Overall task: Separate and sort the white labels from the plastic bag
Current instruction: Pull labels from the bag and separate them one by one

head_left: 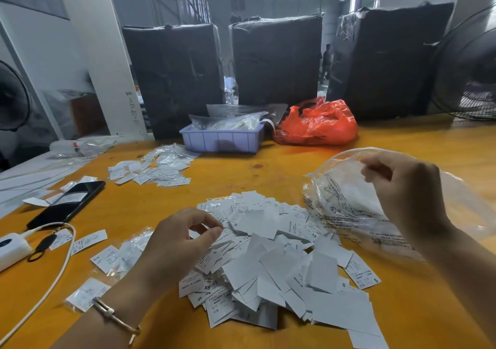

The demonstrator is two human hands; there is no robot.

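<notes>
1. The right hand (408,195) pinches the rim of a clear, crinkled plastic bag (346,198) with printed text, holding it up over the orange wooden table (268,166).
2. The left hand (177,244) hovers over the big heap of small white paper labels (271,254), fingers curled with thumb and forefinger close together; I cannot tell if they pinch a label.
3. The labels look very light and thin (easy to slide or blow away), so it is probably best to take each one by an edge.
4. The bag is soft and slippery; the rim seems the best place to grip.
</notes>
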